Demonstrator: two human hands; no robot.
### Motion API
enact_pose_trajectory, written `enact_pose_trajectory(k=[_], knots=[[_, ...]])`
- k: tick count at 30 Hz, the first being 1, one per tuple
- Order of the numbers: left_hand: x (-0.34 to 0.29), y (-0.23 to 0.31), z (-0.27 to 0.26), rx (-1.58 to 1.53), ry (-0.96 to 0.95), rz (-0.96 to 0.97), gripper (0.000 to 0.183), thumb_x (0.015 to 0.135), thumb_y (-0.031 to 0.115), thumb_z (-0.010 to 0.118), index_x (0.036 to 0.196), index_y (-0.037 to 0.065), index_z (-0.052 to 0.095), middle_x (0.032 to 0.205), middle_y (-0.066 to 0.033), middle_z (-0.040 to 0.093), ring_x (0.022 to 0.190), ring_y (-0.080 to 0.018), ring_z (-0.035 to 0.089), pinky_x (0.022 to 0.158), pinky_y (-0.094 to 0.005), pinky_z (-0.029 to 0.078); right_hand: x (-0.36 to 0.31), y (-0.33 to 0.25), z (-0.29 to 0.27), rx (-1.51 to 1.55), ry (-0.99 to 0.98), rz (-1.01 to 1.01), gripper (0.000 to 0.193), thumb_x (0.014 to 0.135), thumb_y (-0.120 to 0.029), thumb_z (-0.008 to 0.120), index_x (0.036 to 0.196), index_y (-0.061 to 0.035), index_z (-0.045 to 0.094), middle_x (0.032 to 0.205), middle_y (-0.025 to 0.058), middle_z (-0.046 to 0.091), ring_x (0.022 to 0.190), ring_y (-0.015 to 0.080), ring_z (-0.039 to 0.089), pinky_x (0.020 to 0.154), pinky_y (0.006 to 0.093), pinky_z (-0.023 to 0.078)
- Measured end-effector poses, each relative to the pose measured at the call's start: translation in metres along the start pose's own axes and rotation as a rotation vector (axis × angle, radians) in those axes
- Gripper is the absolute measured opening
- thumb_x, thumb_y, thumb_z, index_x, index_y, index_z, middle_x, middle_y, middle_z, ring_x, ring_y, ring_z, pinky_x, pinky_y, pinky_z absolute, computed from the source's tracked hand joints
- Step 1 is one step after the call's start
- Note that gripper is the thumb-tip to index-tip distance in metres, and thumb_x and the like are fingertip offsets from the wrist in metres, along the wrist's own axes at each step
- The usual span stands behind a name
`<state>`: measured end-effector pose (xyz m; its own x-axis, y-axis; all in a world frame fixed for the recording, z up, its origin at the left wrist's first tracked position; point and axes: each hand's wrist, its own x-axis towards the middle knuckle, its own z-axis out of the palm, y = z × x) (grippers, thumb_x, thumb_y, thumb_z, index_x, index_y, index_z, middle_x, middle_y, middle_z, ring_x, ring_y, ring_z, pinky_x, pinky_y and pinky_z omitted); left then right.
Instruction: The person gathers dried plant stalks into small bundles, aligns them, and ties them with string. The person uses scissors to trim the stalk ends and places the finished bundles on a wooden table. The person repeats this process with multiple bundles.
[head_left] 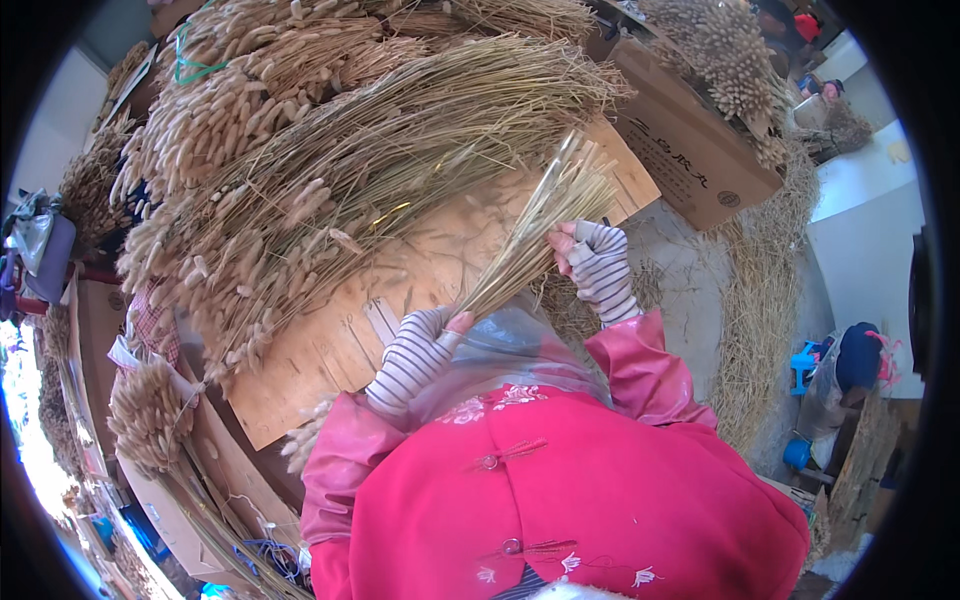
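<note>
A thin bundle of dry, straw-yellow grass stems (525, 235) is held up in front of the person. It is narrow at the bottom and spreads out at the top like a small broom. The stems are long and mostly straight. Some are pale, almost white, and some are a bit green. The tops do not all come up to the same height.

The bundle slants across the lower edge of the flat, light-brown wooden board (310, 370), and its wide top is over the board's right end, not far from the right corner.

The left hand (425, 345), in a white fingerless glove with dark stripes, is closed around the narrow bottom of the bundle, with the thumb lying on the stems. The right hand (590, 255), in a matching glove, is higher up. Its fingers are bent, and the tips touch the right side of the stems. I cannot tell if they pinch some stems or only touch them.

A big heap of dry grass with fluffy, cream-coloured heads (380, 140) lies along the board's upper edge.
</note>
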<state>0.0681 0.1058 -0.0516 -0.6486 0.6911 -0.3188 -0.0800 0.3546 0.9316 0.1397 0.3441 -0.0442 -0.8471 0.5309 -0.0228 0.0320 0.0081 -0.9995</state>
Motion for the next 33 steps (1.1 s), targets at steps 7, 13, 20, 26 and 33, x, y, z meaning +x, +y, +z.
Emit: enact_pose_trajectory(k=[7,13,20,26,33], knots=[[0.004,0.011,0.001,-0.028,-0.014,0.031,0.038,0.090,0.035,0.055,0.084,-0.002,0.063,0.057,0.0018,0.046,0.055,-0.0080,0.035,0.050,-0.0276,0.032,-0.010,-0.043,-0.011,0.183,0.024,0.054,0.023,0.088,-0.019,0.059,0.074,-0.0007,0.061,0.053,0.0025,0.055,0.039,0.0064,0.046,0.035,0.0183,0.034],[0.005,0.010,0.004,0.008,-0.001,0.069,0.035,0.090,0.031,0.057,0.088,-0.003,0.063,0.057,-0.0020,0.048,0.056,-0.0098,0.037,0.052,-0.0288,0.035,-0.015,-0.041,-0.032,0.267,0.146,-0.029,0.022,0.089,-0.017,0.056,0.074,-0.0015,0.060,0.051,0.0027,0.052,0.036,0.0083,0.044,0.032,0.0197,0.031],[-0.003,-0.004,-0.005,-0.027,0.129,0.072,0.031,0.089,0.029,0.059,0.082,-0.001,0.064,0.054,0.0042,0.042,0.051,-0.0069,0.034,0.047,-0.0258,0.030,-0.001,-0.058,-0.102,-0.346,0.197,0.154,0.018,0.087,-0.017,0.056,0.084,0.0002,0.062,0.056,0.0058,0.055,0.041,0.0122,0.050,0.035,0.0246,0.040],[0.010,-0.009,0.007,0.203,0.222,0.187,0.031,0.087,0.029,0.061,0.090,-0.002,0.065,0.055,-0.0043,0.049,0.051,-0.0108,0.040,0.050,-0.0286,0.036,-0.019,-0.044,-0.024,-0.391,-0.276,0.241,0.022,0.084,-0.021,0.064,0.082,0.0006,0.061,0.058,0.0011,0.055,0.046,0.0095,0.049,0.040,0.0240,0.040],[0.008,-0.012,0.019,0.361,0.249,0.299,0.035,0.089,0.029,0.058,0.102,-0.004,0.063,0.055,-0.0169,0.051,0.047,-0.0243,0.046,0.051,-0.0343,0.040,-0.006,-0.030,0.032,-0.100,-0.045,0.218,0.024,0.084,-0.019,0.064,0.067,-0.0047,0.057,0.054,0.0003,0.055,0.042,0.0038,0.049,0.037,0.0177,0.036]])
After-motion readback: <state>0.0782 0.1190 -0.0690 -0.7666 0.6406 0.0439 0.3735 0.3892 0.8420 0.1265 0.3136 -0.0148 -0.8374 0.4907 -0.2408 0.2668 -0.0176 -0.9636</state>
